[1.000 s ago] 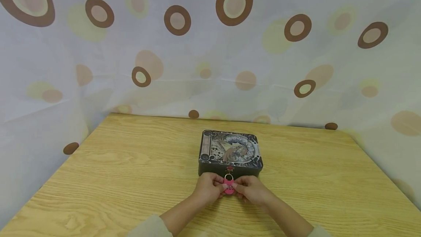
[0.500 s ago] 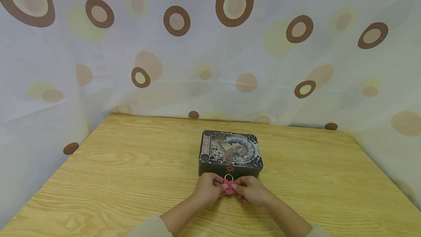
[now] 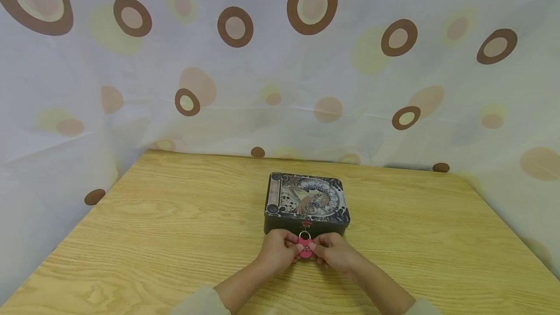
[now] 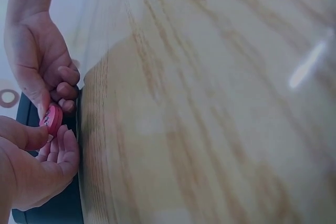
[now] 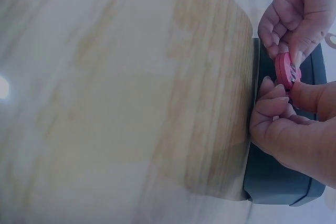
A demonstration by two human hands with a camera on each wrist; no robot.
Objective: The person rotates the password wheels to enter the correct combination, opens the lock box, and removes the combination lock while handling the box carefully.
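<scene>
A pink combination padlock (image 3: 305,253) with a silver shackle (image 3: 305,233) is at the red clasp (image 3: 306,224) on the front of a dark box (image 3: 311,198) with a picture on its lid. My left hand (image 3: 277,250) pinches the padlock's left side between thumb and fingers. From the other side, my right hand (image 3: 336,253) pinches it too, its thumb at the number dials. Both wrist views show the padlock (image 4: 53,119) edge-on between the two thumbs. The digits are too small to read, and I cannot tell whether the shackle is locked.
The box stands with its lid down on a wood-grain table (image 3: 183,218). Behind the table and along its sides hangs a pale curtain (image 3: 262,72) with brown, yellow and pink spots.
</scene>
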